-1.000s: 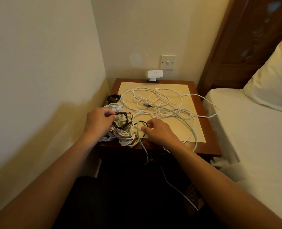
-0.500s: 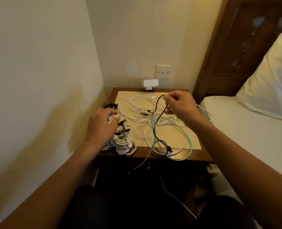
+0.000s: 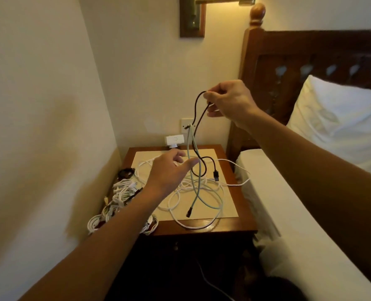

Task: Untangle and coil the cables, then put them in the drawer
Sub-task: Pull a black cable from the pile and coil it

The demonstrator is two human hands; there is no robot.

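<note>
My right hand is raised above the bedside table and pinches a black cable, which hangs in a loop with its plug dangling. A pale green cable is caught on the black one and hangs down with it, its dark plug over the table. My left hand is in the air just left of the hanging cables, fingers relaxed, thumb near the green cable. Loose white cables sprawl on the table. A bundle of coiled white cables lies at its left edge.
A small black coil lies at the table's back left. A white device stands against the wall under a switch plate. The bed, pillow and wooden headboard are right; a wall is close on the left.
My right hand has lifted the black cable high, pulling the green cable up with it. My left hand left the white bundle and rose towards the hanging cables. The camera tilted up.
</note>
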